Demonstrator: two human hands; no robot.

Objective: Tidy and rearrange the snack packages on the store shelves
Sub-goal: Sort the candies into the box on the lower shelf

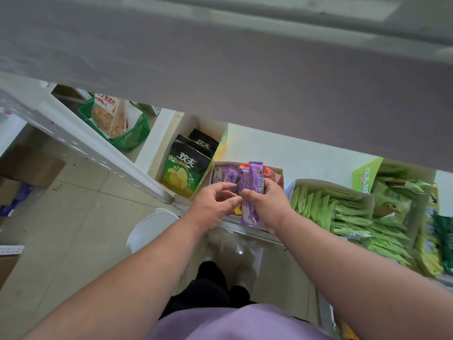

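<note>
Hands meet over the cardboard box [247, 165] on the white shelf [306, 153]: the right hand [266, 201] grips a long purple snack packet [251, 204] upright at the box's front edge, while the left hand [215, 201] hovers beside it, fingers loosely spread and holding nothing. More purple packets [226, 176] and red packets [269, 173] stand inside the box. Left of the box stand black-and-green chip bags [183, 168]; right of the box lie green snack packets [343, 212].

Soft daylight, perhaps; blurred, warped edges.
</note>
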